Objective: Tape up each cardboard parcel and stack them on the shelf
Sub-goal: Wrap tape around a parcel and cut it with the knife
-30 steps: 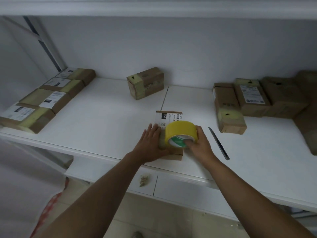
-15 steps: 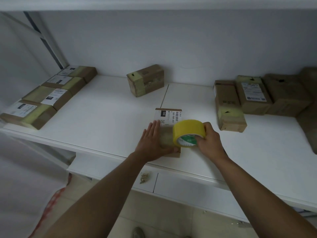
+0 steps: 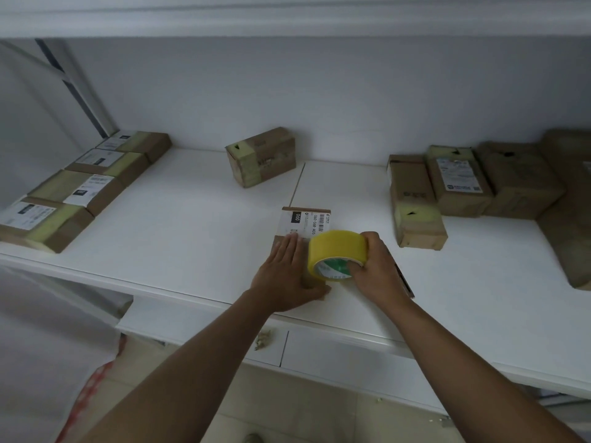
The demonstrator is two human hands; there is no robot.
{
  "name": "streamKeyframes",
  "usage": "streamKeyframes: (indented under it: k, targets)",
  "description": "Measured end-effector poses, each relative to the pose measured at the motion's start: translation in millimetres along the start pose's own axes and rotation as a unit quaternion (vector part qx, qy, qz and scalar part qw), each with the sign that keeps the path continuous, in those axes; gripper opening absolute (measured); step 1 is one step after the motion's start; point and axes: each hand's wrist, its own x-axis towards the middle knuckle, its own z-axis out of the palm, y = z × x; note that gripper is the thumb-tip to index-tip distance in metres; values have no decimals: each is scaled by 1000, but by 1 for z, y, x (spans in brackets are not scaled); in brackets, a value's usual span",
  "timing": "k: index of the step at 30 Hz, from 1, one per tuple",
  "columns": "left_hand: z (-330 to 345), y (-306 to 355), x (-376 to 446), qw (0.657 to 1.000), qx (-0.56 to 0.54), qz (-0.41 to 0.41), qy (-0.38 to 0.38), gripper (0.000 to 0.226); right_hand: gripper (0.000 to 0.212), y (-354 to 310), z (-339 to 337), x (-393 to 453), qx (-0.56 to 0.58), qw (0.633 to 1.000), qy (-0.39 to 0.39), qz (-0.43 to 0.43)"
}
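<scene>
Centre of the frame, the flat cardboard parcel (image 3: 305, 220) lies on the white shelf (image 3: 179, 225) with its printed label facing up at the far end, and a strip is being laid across its near half. The left hand (image 3: 287, 276) lies flat on the parcel, fingers straight and close together, pinning it down without curling round anything. The right hand (image 3: 375, 270) grips the yellow tape roll (image 3: 335, 254), fingers wrapped over the outer band and the thumb hooked into the core, so that hand is closed firmly on the roll. To do this well, I'd say keep the left palm pressing hard so the parcel can't skate, pull the roll low and straight so the strip lands without wrinkles, and carry it over the edge before cutting. Whether the free end is already stuck down I cannot tell; the hands hide it. Taped parcels wait at left (image 3: 76, 190), and more sit at right (image 3: 415, 203).
</scene>
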Motion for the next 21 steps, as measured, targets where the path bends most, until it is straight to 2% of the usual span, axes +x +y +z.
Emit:
streamKeyframes:
  k: [2, 5, 7, 10, 15, 19, 21]
  targets:
    - [2, -1, 0, 1000, -17, -11, -1, 138, 46, -2, 4, 1, 71, 997, -13, 26]
    - [1, -1, 1, 999, -40, -26, -3, 142, 54, -1, 17, -1, 157, 984, -52, 61]
    - [0, 0, 2, 999, -35, -24, -6, 139, 47, 4, 25, 0, 178, 980, -42, 72]
    - [0, 0, 1, 1000, -16, -8, -15, 135, 37, 8, 22, 2, 154, 985, -26, 74]
    - [3, -6, 5, 999, 17, 6, -28, 142, 29, 15, 13, 4, 85, 995, -16, 41]
    - [-5, -1, 4, 998, -31, -21, -51, 147, 27, 17, 18, 4, 94, 995, -1, 43]
    - [-7, -8, 11, 993, -90, -22, -76, 140, 27, 18, 18, 4, 106, 993, -9, 45]
